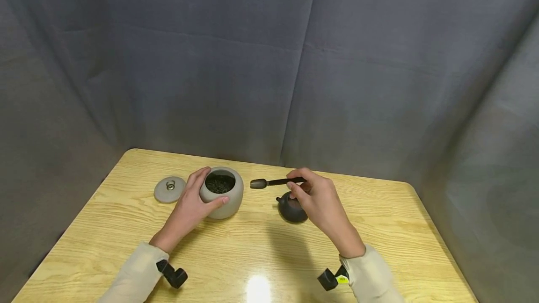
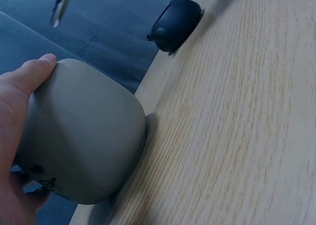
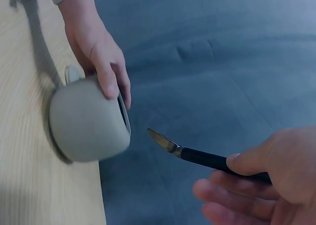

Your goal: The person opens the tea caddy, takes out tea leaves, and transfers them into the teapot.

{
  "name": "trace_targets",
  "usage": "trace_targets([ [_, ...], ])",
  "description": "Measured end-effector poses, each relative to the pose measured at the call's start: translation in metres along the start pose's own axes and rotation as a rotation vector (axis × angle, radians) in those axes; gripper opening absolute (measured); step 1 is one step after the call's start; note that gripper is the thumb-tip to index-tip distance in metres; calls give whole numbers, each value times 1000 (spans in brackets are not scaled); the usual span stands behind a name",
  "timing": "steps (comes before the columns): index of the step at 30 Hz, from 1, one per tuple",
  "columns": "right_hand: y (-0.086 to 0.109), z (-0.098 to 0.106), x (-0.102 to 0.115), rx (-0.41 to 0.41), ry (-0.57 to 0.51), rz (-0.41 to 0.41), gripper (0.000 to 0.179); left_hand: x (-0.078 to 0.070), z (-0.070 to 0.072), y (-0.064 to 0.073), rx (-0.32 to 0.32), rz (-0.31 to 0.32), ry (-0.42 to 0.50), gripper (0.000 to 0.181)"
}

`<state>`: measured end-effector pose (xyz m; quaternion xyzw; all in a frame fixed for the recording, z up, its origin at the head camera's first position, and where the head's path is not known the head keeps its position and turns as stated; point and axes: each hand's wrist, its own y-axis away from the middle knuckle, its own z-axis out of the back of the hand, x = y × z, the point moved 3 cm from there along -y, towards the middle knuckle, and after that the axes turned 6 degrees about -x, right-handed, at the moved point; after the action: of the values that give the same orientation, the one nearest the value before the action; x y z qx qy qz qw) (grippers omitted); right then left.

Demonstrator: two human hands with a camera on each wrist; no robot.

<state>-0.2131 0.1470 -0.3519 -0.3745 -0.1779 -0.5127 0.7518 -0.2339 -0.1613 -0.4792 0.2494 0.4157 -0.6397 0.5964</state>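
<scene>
My left hand (image 1: 189,207) grips a round grey tea jar (image 1: 230,205) around its side and rim, thumb at the front. Dark dried tea leaves (image 1: 220,183) show through the jar's open mouth. Between thumb and fingers, my right hand (image 1: 322,200) pinches the black handle of a small tea scoop (image 3: 205,159). The scoop's head (image 1: 258,183) points left toward the jar, in the air a short way from its rim. Below the right hand stands a small dark teapot (image 1: 291,210), its spout facing left and partly hidden by that hand.
A round grey lid (image 1: 165,193) with a ring-shaped knob lies left of the jar, by the left hand. Everything stands on a wooden table (image 1: 236,251). Dark grey curtains (image 1: 210,69) hang behind the table and at both sides.
</scene>
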Motion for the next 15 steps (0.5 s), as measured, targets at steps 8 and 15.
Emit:
trace_targets([
  [8,-9,-19,24,-8,7,120,15,-6,0,3,6,0,3,105],
  [15,-14,-34,35,-43,113,245,15,-5,1,4,5,7,4,105],
])
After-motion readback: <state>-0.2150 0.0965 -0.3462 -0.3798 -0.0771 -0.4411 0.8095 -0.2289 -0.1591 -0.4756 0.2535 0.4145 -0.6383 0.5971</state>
